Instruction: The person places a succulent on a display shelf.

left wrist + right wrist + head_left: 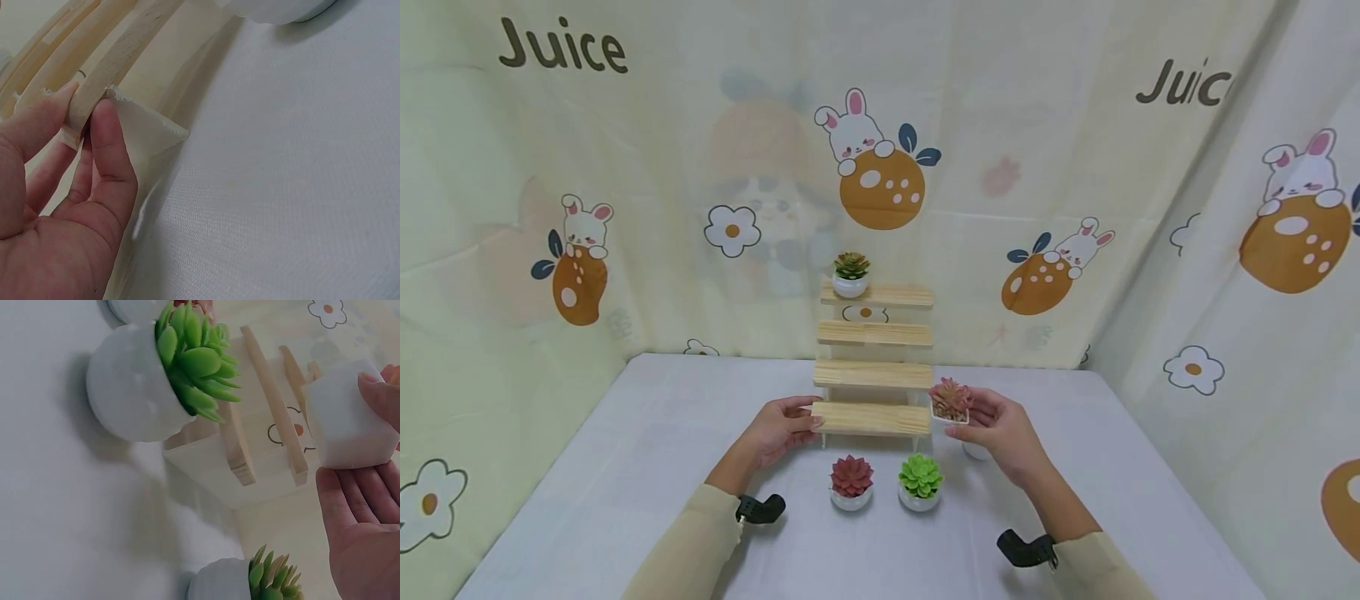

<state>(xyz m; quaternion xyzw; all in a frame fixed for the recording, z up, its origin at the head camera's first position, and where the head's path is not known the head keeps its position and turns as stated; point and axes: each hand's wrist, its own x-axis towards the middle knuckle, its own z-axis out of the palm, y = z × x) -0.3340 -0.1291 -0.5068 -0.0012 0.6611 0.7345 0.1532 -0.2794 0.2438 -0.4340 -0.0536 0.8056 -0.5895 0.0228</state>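
In the head view, pinching the bottom plank (871, 419) of a tiered wooden stand (874, 374) by its left end with the left hand (782, 429), and holding a pink succulent (950, 396) in a square white pot (350, 422) with the right hand (1000, 429), just left of its palm and near the stand's right side. Seeing a red succulent (852, 475) in a round white pot (852, 502) to the left hand's right and nearer the camera, a bright green succulent (921, 475), similarly potted, to the right hand's left and also nearer, and a green-brown succulent (852, 266) on the top plank (898, 296), beyond both hands. In the left wrist view, squeezing the plank narrowly between left thumb and fingertips, seeing white table surface (281, 156) to the hand's right. In the right wrist view, clasping the square white pot with thumb and fingers set about as wide as its body, seeing the bright green succulent to the hand's upper left and another leafy plant (275, 581) to its lower left.
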